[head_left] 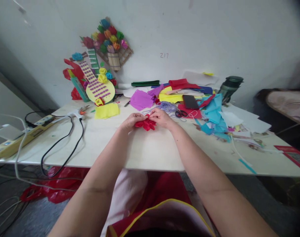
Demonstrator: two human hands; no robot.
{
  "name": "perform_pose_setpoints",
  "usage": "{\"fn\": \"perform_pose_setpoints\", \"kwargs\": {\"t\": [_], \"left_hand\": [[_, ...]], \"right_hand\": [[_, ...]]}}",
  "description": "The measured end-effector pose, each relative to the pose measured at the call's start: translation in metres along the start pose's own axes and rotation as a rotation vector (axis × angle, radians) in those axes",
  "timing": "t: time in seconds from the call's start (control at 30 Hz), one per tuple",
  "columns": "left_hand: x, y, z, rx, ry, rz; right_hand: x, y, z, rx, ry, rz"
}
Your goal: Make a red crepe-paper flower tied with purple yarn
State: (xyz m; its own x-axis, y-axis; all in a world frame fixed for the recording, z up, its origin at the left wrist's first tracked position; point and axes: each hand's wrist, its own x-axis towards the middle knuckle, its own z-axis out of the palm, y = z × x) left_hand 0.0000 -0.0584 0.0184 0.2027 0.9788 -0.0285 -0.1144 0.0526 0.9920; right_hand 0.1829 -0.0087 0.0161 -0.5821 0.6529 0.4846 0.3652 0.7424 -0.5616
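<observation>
A red folded paper flower point(146, 124) lies on the pale table point(145, 148), held between both my hands. My left hand point(132, 120) pinches its left side with fingers curled. My right hand point(162, 118) grips its right side from above, fingers closed on the paper. Just behind my right hand lie a coil of lilac string point(166, 106) and black-handled scissors point(181, 114). A purple paper sheet point(140, 99) and a yellow sheet point(106, 111) rest beyond my left hand.
A paper guitar point(97, 86) and a bunch of paper flowers point(109, 38) lean on the wall. A dark phone point(190, 102), blue paper scraps point(214, 115) and a dark green bottle point(229, 87) sit right. A power strip point(21, 136) with black cables point(63, 144) lies left.
</observation>
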Motion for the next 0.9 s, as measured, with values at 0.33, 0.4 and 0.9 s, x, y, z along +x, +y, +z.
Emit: {"fn": "perform_pose_setpoints", "kwargs": {"t": [0.33,0.4,0.9], "left_hand": [[0.001,0.005,-0.002,-0.285,0.043,-0.037],[0.0,0.004,-0.001,-0.305,0.018,-0.001],[0.002,-0.003,0.004,-0.221,-0.051,-0.069]], "right_hand": [[0.004,0.009,0.003,0.028,0.106,0.059],[0.005,0.012,0.004,0.014,0.149,0.085],[0.003,0.012,0.008,-0.175,0.272,0.222]]}}
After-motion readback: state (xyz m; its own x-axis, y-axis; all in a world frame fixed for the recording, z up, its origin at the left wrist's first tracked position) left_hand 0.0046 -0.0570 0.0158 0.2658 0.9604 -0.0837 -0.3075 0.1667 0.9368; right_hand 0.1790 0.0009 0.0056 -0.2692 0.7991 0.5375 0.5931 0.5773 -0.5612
